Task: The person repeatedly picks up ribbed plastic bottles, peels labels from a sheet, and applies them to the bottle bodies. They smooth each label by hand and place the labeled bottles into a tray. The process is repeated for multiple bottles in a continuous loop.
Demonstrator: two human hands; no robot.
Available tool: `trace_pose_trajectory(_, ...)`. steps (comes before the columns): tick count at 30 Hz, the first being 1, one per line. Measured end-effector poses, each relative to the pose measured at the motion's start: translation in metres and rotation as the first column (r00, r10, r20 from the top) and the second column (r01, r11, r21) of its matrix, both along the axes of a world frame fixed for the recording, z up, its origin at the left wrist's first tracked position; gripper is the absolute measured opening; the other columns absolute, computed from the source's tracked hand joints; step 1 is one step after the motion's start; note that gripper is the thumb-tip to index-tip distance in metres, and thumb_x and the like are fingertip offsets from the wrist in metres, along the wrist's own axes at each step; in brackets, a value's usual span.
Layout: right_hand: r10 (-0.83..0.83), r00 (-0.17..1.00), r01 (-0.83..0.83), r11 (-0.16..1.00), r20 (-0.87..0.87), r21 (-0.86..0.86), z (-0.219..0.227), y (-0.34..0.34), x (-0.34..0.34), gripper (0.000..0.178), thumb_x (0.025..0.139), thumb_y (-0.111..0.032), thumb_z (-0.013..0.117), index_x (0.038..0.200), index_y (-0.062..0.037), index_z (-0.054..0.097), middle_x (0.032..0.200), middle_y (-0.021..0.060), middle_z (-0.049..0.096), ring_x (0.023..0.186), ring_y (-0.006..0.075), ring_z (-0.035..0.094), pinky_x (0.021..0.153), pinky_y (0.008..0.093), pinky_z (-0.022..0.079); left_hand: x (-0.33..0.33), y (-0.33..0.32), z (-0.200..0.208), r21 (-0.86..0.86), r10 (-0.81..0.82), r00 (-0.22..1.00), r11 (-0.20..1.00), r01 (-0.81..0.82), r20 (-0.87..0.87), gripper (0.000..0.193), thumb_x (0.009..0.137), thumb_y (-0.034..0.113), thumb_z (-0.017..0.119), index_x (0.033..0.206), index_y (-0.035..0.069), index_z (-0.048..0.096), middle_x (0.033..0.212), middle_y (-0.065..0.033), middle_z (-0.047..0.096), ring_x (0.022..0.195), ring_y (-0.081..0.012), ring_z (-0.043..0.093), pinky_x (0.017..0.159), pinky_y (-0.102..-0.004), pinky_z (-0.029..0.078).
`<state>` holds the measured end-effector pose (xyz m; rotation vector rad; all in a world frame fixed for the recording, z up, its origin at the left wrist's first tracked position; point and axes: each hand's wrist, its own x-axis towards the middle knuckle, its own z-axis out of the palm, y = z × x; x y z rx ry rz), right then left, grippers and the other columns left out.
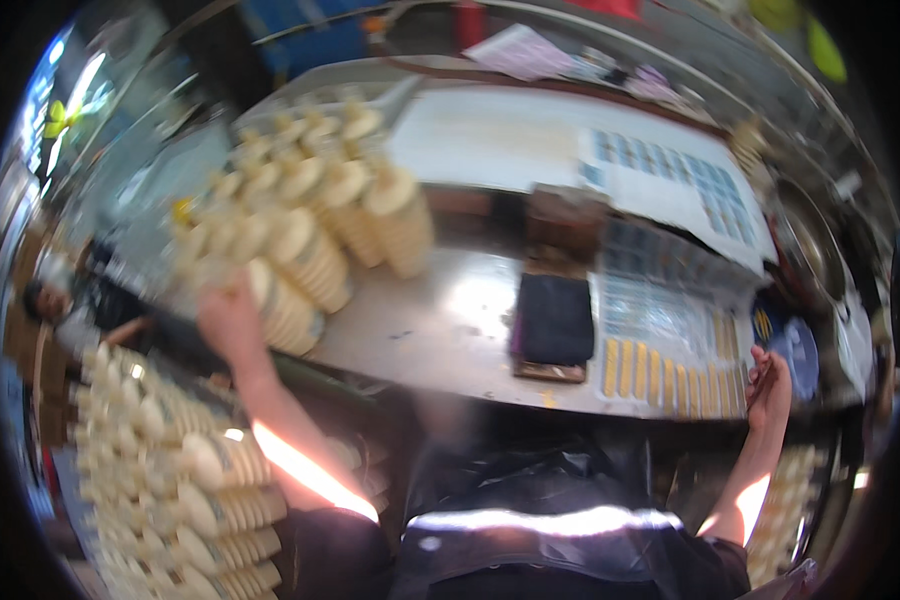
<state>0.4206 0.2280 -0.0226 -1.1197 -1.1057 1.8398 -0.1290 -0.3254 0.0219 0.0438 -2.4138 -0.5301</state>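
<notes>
On the left, my left hand reaches to the near edge of a group of stacked cream-coloured, round-topped pieces. Its fingers look closed and are blurred. What they hold, if anything, is hidden against the nearest stack, which it touches or nearly touches. My right hand hangs at the right front edge of the table, fingers loosely bent and apart, with nothing seen in them. Beside it lies a pale sheet with a row of yellow strips under clear film. Left of that sheet sits a dark rectangular pad on a block.
More cream stacks stand below the table at left, and others at lower right. A white board with blue-printed sheets lies at the back. A blue bowl and a metal basin are at right. Another person is at far left.
</notes>
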Motion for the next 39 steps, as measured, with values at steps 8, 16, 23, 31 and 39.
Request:
trace_pose_trajectory(8, -0.657, 0.056, 0.028, 0.754, 0.752, 0.657, 0.001, -0.050, 0.226, 0.018, 0.088, -0.013, 0.056, 0.102, -0.0082, 0.066, 0.096, 0.0153, 0.071, 0.087, 0.0331, 0.066, 0.076, 0.0432, 0.052, -0.024, -0.019, -0.011, 0.288, -0.150, 0.989, 0.947, 0.146, -0.006, 0.050, 0.101, 0.027, 0.068, 0.140, 0.000, 0.056, 0.113, -0.0149, 0.072, 0.104, -0.0242, 0.069, 0.094, -0.0342, 0.053)
trace_pose_trajectory(16, -0.208, -0.543, 0.243, 0.888, 0.814, 0.390, -0.061, -0.170, 0.344, 0.039, 0.092, -0.032, 0.068, 0.117, -0.0031, 0.060, 0.119, 0.0286, 0.063, 0.108, 0.0469, 0.064, 0.093, 0.0533, 0.052, -0.002, 0.059, 0.023, -0.169, -0.158, 0.693, 0.984, 0.052, -0.704, 0.061, 0.088, 0.045, 0.080, 0.125, 0.002, 0.059, 0.104, -0.0155, 0.069, 0.090, -0.0365, 0.068, 0.077, -0.0468, 0.056)
trace_pose_trajectory(23, -0.557, -0.437, 0.106, 0.748, 0.706, 0.655, -0.095, -0.109, 0.409, 0.070, 0.091, -0.040, 0.071, 0.147, -0.0054, 0.047, 0.132, 0.0294, 0.059, 0.121, 0.0462, 0.058, 0.100, 0.0520, 0.049, 0.010, 0.164, 0.065, 0.009, -0.499, 0.637, 0.783, 0.622, -0.588, 0.058, 0.089, 0.042, 0.081, 0.130, 0.006, 0.060, 0.109, -0.0148, 0.068, 0.093, -0.0297, 0.067, 0.081, -0.0412, 0.056)
trace_pose_trajectory(31, -0.495, -0.411, 0.190, 0.775, 0.766, 0.603, -0.064, 0.034, 0.415, 0.085, 0.086, -0.052, 0.072, 0.154, -0.0126, 0.039, 0.143, 0.0261, 0.053, 0.126, 0.0413, 0.059, 0.100, 0.0492, 0.052, 0.065, 0.223, 0.089, 0.234, -0.665, 0.676, 0.636, 0.736, -0.318, 0.036, 0.105, 0.014, 0.060, 0.137, -0.002, 0.059, 0.129, -0.0120, 0.065, 0.115, -0.0194, 0.063, 0.100, -0.0303, 0.050)
trace_pose_trajectory(39, -0.406, -0.202, 0.074, 0.901, 0.891, 0.428, -0.143, 0.095, 0.465, 0.070, 0.092, -0.049, 0.066, 0.147, -0.0082, 0.050, 0.132, 0.0282, 0.063, 0.121, 0.0440, 0.061, 0.101, 0.0502, 0.049, 0.072, 0.220, 0.082, 0.364, -0.724, 0.678, 0.600, 0.712, -0.132, 0.033, 0.106, 0.015, 0.057, 0.134, -0.003, 0.060, 0.129, -0.0098, 0.064, 0.117, -0.0173, 0.059, 0.103, -0.0301, 0.045)
